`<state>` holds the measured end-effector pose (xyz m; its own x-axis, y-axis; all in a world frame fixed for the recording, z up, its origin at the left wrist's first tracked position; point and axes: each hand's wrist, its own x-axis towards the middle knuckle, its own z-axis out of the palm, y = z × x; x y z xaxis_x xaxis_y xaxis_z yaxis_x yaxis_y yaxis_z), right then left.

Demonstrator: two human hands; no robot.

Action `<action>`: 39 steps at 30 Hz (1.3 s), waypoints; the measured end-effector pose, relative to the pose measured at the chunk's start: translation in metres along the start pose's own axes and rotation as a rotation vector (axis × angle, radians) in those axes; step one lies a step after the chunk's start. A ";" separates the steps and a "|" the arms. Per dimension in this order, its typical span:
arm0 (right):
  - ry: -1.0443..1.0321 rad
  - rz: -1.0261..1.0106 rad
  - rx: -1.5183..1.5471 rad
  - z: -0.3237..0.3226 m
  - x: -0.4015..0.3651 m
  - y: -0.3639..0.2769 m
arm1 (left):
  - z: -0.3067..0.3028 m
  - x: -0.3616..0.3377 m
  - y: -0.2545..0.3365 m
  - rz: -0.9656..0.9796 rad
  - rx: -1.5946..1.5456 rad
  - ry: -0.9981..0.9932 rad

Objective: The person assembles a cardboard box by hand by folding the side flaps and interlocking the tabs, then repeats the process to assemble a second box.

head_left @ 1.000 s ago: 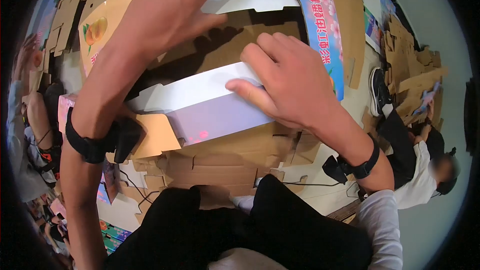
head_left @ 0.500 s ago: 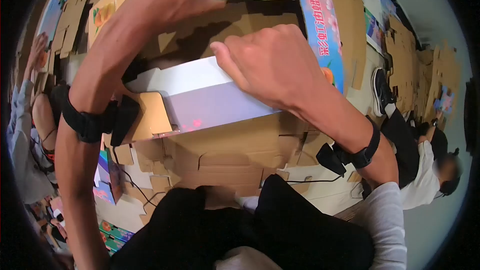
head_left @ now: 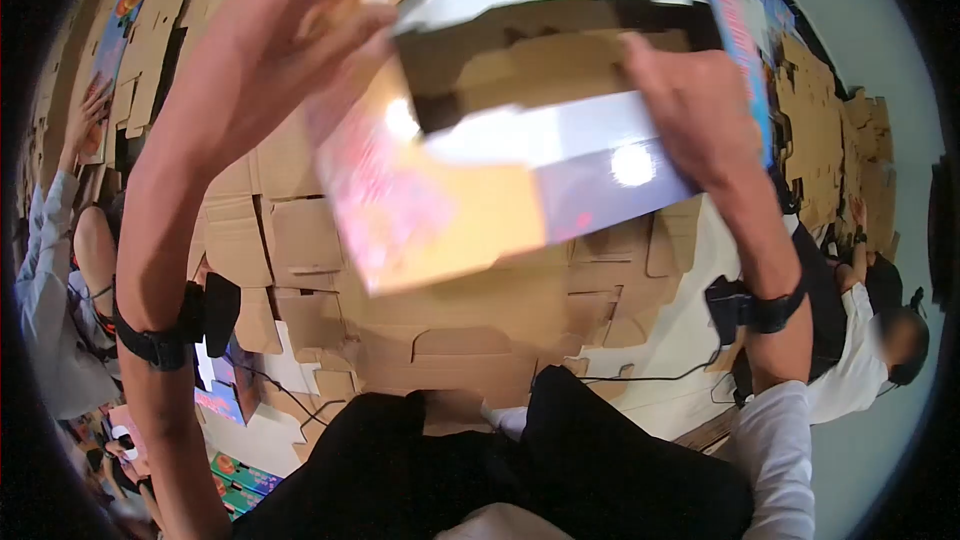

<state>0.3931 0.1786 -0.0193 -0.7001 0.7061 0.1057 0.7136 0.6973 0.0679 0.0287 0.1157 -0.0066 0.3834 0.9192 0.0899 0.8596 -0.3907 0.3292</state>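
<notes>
A printed cardboard box [head_left: 440, 205] with an open top is held up in front of me, tilted and partly blurred. Its panels are orange, pink, lilac and blue, and brown board shows inside. My left hand [head_left: 290, 40] is at the box's upper left corner, thumb and fingers closed around the edge. Over the right part of the near wall, my right hand [head_left: 695, 110] grips the rim; some of its fingers are hidden inside. Each wrist wears a black strap with a small black device.
Flat brown cardboard sheets [head_left: 460, 340] lie below the box. Black cables [head_left: 650, 377] run across the pale floor near my knees. Another person [head_left: 850, 340] sits at right, and a co-worker's hand [head_left: 90, 105] touches printed cardboard at left. Green printed boxes [head_left: 240, 480] lie lower left.
The box has shifted right and turned, bringing its orange and pink side into view. My left hand has pulled back from over the opening to the left corner. My right hand moved right.
</notes>
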 end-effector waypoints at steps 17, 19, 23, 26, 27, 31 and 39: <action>0.045 1.192 0.048 -0.027 -0.288 0.110 | 0.127 -0.016 -0.033 -0.122 0.173 0.250; -0.265 1.352 0.127 0.013 -0.348 0.069 | 0.122 -0.016 -0.031 -0.120 0.149 0.255; -0.713 1.193 0.171 0.098 -0.693 0.045 | 0.124 -0.018 -0.030 -0.133 0.123 0.266; -1.158 1.179 0.247 0.088 -0.799 0.011 | 0.122 -0.019 -0.031 -0.123 0.126 0.264; -1.304 1.218 0.277 0.081 -0.796 0.003 | 0.121 -0.019 -0.031 -0.123 0.134 0.265; -1.713 1.106 0.302 0.072 -0.796 0.014 | 0.123 -0.019 -0.029 -0.133 0.113 0.267; -0.785 1.011 0.096 0.078 -0.438 0.086 | 0.124 -0.021 -0.026 -0.132 0.125 0.268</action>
<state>0.7586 -0.0610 -0.1373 0.2983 0.7840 -0.5443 0.9522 -0.2054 0.2259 0.0402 0.1011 -0.1340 0.1773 0.9361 0.3039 0.9373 -0.2547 0.2378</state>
